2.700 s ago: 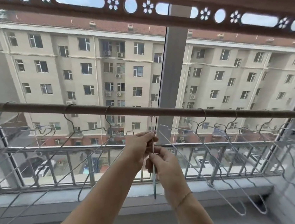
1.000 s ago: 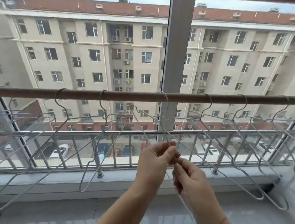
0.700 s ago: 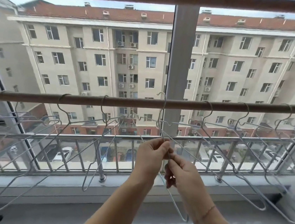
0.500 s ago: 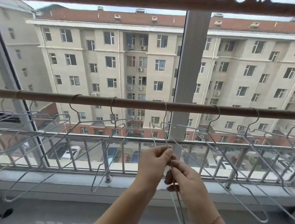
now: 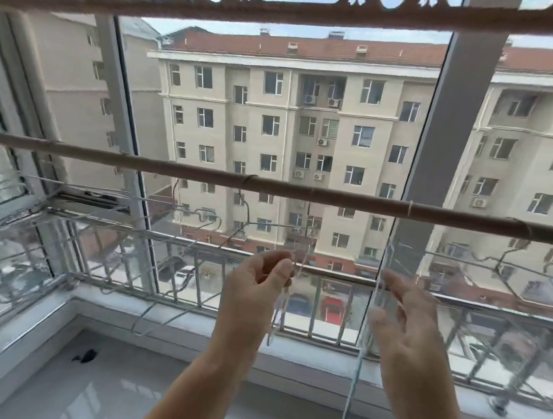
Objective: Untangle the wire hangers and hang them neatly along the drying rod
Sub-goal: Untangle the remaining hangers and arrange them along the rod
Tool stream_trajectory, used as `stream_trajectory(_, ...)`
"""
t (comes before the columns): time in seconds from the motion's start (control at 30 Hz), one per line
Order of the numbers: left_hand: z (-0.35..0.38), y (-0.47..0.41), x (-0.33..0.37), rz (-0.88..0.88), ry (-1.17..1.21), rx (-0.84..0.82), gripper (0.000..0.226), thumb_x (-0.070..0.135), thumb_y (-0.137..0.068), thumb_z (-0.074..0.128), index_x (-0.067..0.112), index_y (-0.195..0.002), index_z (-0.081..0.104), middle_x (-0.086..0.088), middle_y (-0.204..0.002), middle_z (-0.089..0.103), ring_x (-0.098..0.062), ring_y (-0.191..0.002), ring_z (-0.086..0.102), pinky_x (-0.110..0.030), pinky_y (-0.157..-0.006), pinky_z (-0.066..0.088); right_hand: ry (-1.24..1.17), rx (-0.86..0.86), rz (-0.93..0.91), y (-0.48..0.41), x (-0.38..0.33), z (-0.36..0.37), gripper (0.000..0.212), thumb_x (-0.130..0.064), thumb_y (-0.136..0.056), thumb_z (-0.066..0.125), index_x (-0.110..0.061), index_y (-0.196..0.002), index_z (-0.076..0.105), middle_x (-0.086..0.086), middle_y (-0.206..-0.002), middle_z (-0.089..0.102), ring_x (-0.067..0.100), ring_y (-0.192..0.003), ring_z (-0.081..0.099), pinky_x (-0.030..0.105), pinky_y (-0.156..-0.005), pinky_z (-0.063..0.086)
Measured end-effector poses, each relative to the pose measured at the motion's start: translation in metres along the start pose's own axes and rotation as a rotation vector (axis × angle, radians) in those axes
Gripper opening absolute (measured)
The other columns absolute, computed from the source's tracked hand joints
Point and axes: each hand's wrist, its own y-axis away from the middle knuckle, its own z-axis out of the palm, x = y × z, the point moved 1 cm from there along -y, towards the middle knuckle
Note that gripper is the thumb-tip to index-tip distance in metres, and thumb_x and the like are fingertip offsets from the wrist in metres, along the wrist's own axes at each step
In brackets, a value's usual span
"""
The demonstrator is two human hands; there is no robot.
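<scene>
We see the brown drying rod (image 5: 304,192) running across the window at mid-height, sloping slightly down to the right; two wire hangers hang from it edge-on to us, apart from each other, one at each hand. The left hand (image 5: 259,290) pinches the wire of the left hanger (image 5: 280,309) between thumb and forefinger, the other fingers curled in; that hanger's lower end drops just below the hand. The right hand (image 5: 406,327) is blurred, its fingers loosely spread with the tips at the wire of the right hanger (image 5: 353,383); we cannot tell whether it grips the wire or only touches it. More hangers (image 5: 197,224) hang along the rod to the left, and others (image 5: 503,266) to the right; their wires cross each other. Behind them stand a metal railing (image 5: 329,279) and a beige apartment block (image 5: 312,127); a perforated bar (image 5: 292,1) spans the top.
</scene>
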Motion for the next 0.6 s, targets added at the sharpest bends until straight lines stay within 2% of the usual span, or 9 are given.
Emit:
stream_trajectory(0.1,-0.032,-0.01,0.013,0.067,-0.007,0.003,0.014,0.019,-0.087,0.062,0.019,-0.099,0.071,0.001,-0.082,0.074,-0.007,-0.077,0.067,-0.013,-0.068,0.05,-0.035,-0.063,-0.059,0.001,-0.023,0.031,0.037,-0.029,-0.081,0.048,-0.051,-0.111,0.046,-0.028,-0.125,0.044,-0.012,-0.121,0.039,0.01,-0.097,0.031)
stream_trajectory(0.2,-0.074,-0.029,0.021,0.101,-0.013,0.003,0.015,0.018,-0.087,0.062,0.018,-0.1,0.07,0.002,-0.083,0.075,-0.006,-0.078,0.068,-0.012,-0.069,0.05,-0.073,-0.108,-0.046,0.0,-0.035,0.077,0.035,-0.018,-0.09,0.054,-0.039,-0.118,0.049,-0.019,-0.121,0.055,-0.008,-0.115,0.05,0.018,-0.098,0.041)
stream_trajectory(0.27,-0.101,-0.041,0.025,0.111,-0.038,-0.004,0.013,0.018,-0.087,0.062,0.02,-0.098,0.07,0.002,-0.083,0.075,-0.005,-0.078,0.068,-0.011,-0.068,0.049,-0.132,-0.127,0.017,-0.002,-0.043,0.112,0.033,-0.013,-0.089,0.055,-0.033,-0.115,0.054,-0.01,-0.111,0.064,-0.002,-0.104,0.06,0.023,-0.09,0.051)
stream_trajectory(0.33,-0.129,-0.053,0.027,0.127,-0.077,-0.003,0.012,0.019,-0.087,0.063,0.022,-0.096,0.07,0.004,-0.083,0.075,-0.004,-0.078,0.067,-0.011,-0.067,0.048,-0.213,-0.154,0.064,-0.002,-0.053,0.147,0.032,-0.007,-0.089,0.053,-0.03,-0.111,0.058,-0.005,-0.104,0.069,0.006,-0.098,0.065,0.028,-0.082,0.054)
stream_trajectory(0.43,-0.168,-0.074,0.03,0.152,-0.119,0.028,0.013,0.022,-0.087,0.063,0.023,-0.098,0.07,0.004,-0.088,0.075,-0.004,-0.085,0.068,-0.012,-0.072,0.049,-0.304,-0.176,0.096,-0.003,-0.065,0.198,0.03,-0.004,-0.088,0.052,-0.025,-0.108,0.06,-0.002,-0.102,0.071,0.008,-0.097,0.067,0.03,-0.088,0.052)
stream_trajectory(0.53,-0.194,-0.093,0.028,0.129,-0.182,0.065,0.013,0.023,-0.089,0.06,0.027,-0.099,0.069,0.009,-0.091,0.073,0.002,-0.088,0.066,-0.008,-0.072,0.048,-0.312,-0.239,0.13,-0.005,-0.072,0.239,0.028,-0.009,-0.09,0.053,-0.028,-0.109,0.057,-0.007,-0.107,0.067,-0.001,-0.101,0.062,0.023,-0.092,0.051)
stream_trajectory(0.6,-0.202,-0.102,0.024,0.074,-0.187,0.052,0.012,0.023,-0.09,0.06,0.031,-0.092,0.068,0.017,-0.086,0.073,0.008,-0.085,0.065,-0.004,-0.068,0.046,-0.273,-0.282,0.163,-0.007,-0.071,0.26,0.028,-0.016,-0.091,0.053,-0.031,-0.115,0.05,-0.012,-0.117,0.06,-0.005,-0.108,0.056,0.02,-0.096,0.048)
